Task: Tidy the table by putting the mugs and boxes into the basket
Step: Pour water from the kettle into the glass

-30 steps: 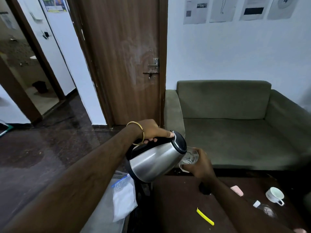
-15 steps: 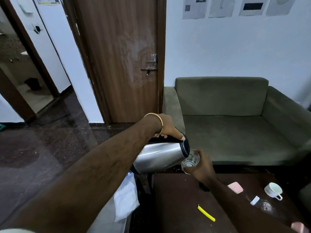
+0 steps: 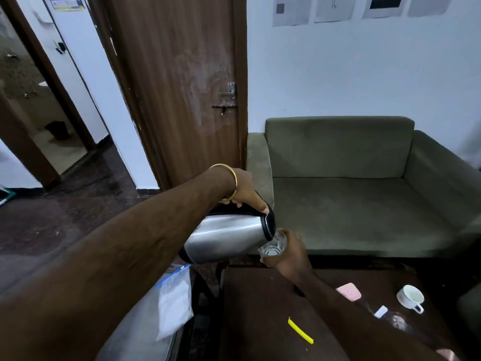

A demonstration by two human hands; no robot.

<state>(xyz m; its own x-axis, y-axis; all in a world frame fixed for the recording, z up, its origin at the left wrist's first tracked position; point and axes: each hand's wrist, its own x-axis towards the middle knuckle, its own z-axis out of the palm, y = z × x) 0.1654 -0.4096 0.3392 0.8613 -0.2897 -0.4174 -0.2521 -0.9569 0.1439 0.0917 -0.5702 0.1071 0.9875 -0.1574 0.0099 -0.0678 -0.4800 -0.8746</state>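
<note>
My left hand [image 3: 244, 190] grips the black handle of a steel kettle [image 3: 226, 237], which is tipped nearly level with its spout over a clear glass [image 3: 273, 244]. My right hand [image 3: 290, 256] holds that glass from the right, just above the far edge of the dark wooden table [image 3: 260, 308]. A white mug [image 3: 410, 298] sits on the table at the right. A small pink box [image 3: 348, 291] lies left of the mug. No basket is in view.
A yellow strip [image 3: 300, 330] and a small white piece [image 3: 380, 311] lie on the table. A plastic bag [image 3: 174, 300] rests on a grey surface at the left. A green sofa [image 3: 351, 191] stands behind the table, beside a wooden door [image 3: 179, 87].
The kettle has tilted further, from slanted to almost horizontal, and its spout now sits right over the glass. Both hands have kept their holds.
</note>
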